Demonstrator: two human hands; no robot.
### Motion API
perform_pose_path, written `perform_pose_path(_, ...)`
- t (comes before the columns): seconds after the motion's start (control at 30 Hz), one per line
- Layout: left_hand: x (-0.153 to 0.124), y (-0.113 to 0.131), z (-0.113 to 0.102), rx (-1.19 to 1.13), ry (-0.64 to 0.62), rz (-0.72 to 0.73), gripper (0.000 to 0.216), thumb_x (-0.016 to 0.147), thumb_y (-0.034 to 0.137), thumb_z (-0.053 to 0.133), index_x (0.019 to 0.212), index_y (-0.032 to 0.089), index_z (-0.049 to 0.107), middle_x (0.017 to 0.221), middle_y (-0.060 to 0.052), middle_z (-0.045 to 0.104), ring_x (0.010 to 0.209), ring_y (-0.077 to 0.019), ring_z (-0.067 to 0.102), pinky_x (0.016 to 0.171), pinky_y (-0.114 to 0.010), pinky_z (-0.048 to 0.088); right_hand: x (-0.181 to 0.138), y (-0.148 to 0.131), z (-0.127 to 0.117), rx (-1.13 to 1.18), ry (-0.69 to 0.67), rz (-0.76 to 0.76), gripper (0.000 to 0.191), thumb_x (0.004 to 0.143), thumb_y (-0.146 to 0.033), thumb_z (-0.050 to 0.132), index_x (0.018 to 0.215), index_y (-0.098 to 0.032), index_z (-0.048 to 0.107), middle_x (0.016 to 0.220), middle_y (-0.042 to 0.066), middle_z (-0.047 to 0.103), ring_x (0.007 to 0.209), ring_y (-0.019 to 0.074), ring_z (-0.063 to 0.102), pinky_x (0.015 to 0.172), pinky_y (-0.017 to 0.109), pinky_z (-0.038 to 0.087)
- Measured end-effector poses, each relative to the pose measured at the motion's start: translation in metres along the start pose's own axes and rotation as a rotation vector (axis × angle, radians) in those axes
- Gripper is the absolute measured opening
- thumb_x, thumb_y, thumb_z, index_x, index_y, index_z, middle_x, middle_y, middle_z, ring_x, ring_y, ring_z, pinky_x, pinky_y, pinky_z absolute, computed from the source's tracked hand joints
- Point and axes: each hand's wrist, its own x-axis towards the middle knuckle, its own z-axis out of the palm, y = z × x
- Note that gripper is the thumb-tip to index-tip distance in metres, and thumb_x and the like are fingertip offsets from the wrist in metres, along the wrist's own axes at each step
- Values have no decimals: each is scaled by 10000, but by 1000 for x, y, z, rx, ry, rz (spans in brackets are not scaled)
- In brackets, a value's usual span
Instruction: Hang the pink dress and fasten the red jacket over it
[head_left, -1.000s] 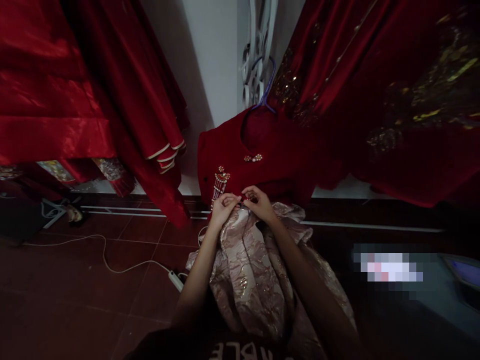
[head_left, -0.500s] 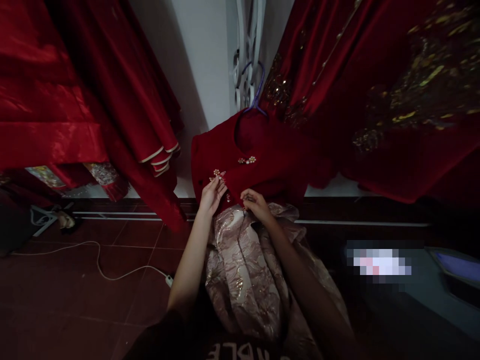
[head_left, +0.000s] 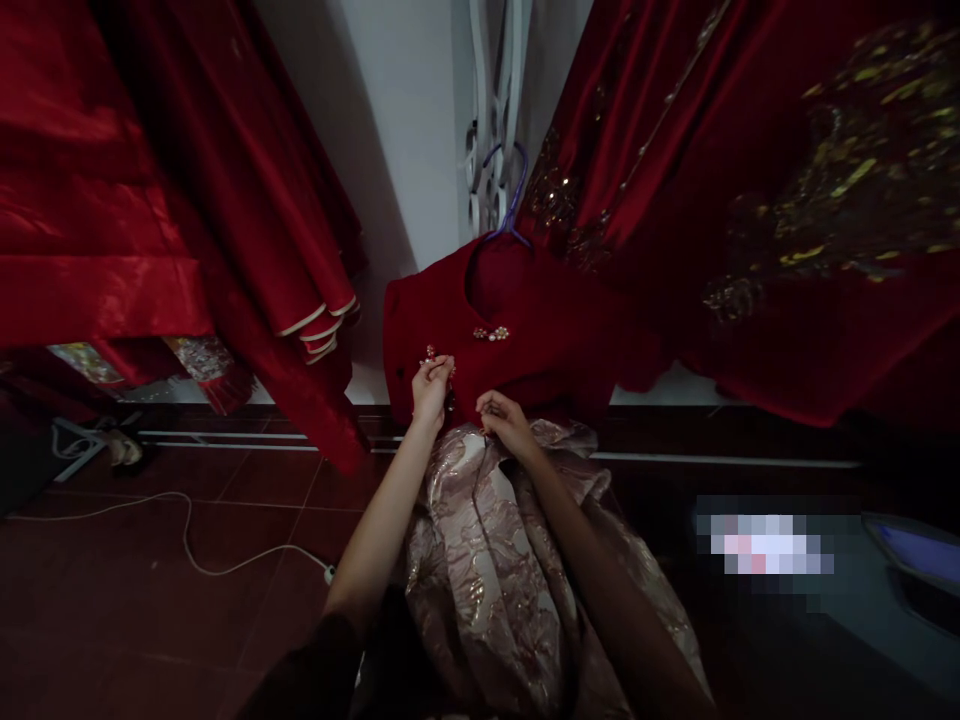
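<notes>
- Left hand (head_left: 433, 385): fingers closed on the beaded ornament (head_left: 430, 357) pinned to the front of the red jacket (head_left: 540, 340).
- Right hand (head_left: 506, 422): fingers pinched on the lower edge of the red jacket, just above the brocade skirt (head_left: 487, 570).
- The hands are apart, side by side.
- Red jacket: hangs from a purple hanger (head_left: 504, 190) against the white wall, with a pearl clasp (head_left: 490, 333) below the collar.
- Floor: a white cable (head_left: 187, 540) lies to the left.

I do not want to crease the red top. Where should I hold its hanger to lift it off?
Grip the hanger by its neck, just above the top's collar, from the front: only hook and neck show, and the grille stands behind.
</notes>
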Motion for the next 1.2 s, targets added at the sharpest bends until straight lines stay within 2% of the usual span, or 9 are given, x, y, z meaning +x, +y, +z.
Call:
perform_pose_path(0.1, 0, 13, 11, 133, -158, 144, 138, 748, 265, 648, 843, 165, 653, 841, -28, 685, 794, -116, 634, 811, -271, 474, -1, -1, 0, -27, -8, -10, 107, 592, -190, 471, 698, -199, 482, 547, -53, 442, 480, 85, 422, 497, 210, 346)
perform_pose_path(0.2, -1, 35, 26, 342, -276, 398, 153, 792, 316, 620, 853, 179, 647, 865, -41, 662, 805, -133, 613, 804, -276, 470, -2, -4, 0, -28, -4, 19, 83, 602, -200, 464, 685, -205, 466, 520, -56, 433, 464, 91, 418, 486, 214, 338)
perform_pose_path(0.33, 1, 60, 43, 710, -245, 798, 227, 824, 357, 594, 976, 192, 624, 1018, -80, 590, 935, -182, 552, 869, -326, 439, -3, -4, -1, -23, 4, 19, 88, 587, -189, 460, 674, -203, 467, 504, -59, 426, 457, 90, 400, 478, 213, 319)
perform_pose_path(0.43, 4, 59, 47, 972, -182, 990, 256, 848, 339, 561, 1042, 175, 596, 1087, -108, 559, 1066, -243, 484, 954, -395, 367, -4, -1, -2, -29, 16, -3, 86, 593, -184, 469, 678, -199, 473, 506, -61, 433, 464, 86, 392, 483, 212, 306)
perform_pose_path(0.6, 6, 46, 39, 1195, -205, 1104, 248, 920, 334, 417, 1034, 197, 588, 1143, -89, 569, 1059, -227, 481, 947, -387, 357, -5, 2, -2, -30, 21, 0, 73, 606, -179, 477, 678, -191, 483, 513, -59, 458, 481, 85, 410, 507, 214, 316)
perform_pose_path(0.73, 7, 49, 34, 1283, -241, 1158, 251, 924, 354, 400, 997, 210, 592, 1105, -77, 583, 1031, -209, 487, 925, -369, 372, -4, 1, -1, -16, 28, -8, 74, 606, -171, 480, 677, -189, 486, 492, -62, 461, 468, 82, 405, 500, 213, 305)
perform_pose_path(0.9, 12, 57, 35, 1307, -301, 1191, 261, 923, 353, 402, 998, 205, 604, 1051, -78, 597, 1007, -208, 496, 928, -372, 372, -3, -1, 0, -18, 30, -16, 59, 607, -173, 477, 662, -191, 486, 488, -62, 462, 468, 82, 406, 507, 215, 309)
perform_pose_path(1.07, 8, 54, 37, 1302, -482, 1268, 289, 925, 330, 412, 1139, 240, 584, 1157, -55, 595, 1097, -194, 481, 1024, -394, 313, -1, 3, -2, -29, 29, -12, 74, 599, -168, 468, 667, -193, 482, 498, -61, 460, 479, 85, 407, 505, 216, 302)
perform_pose_path(1.2, 7, 51, 37, 1284, -464, 1277, 272, 900, 368, 463, 1086, 252, 622, 1140, -46, 623, 1056, -196, 492, 978, -386, 347, 0, 7, -4, -49, 28, -29, 74, 615, -163, 470, 681, -189, 490, 519, -61, 459, 497, 84, 407, 525, 217, 312)
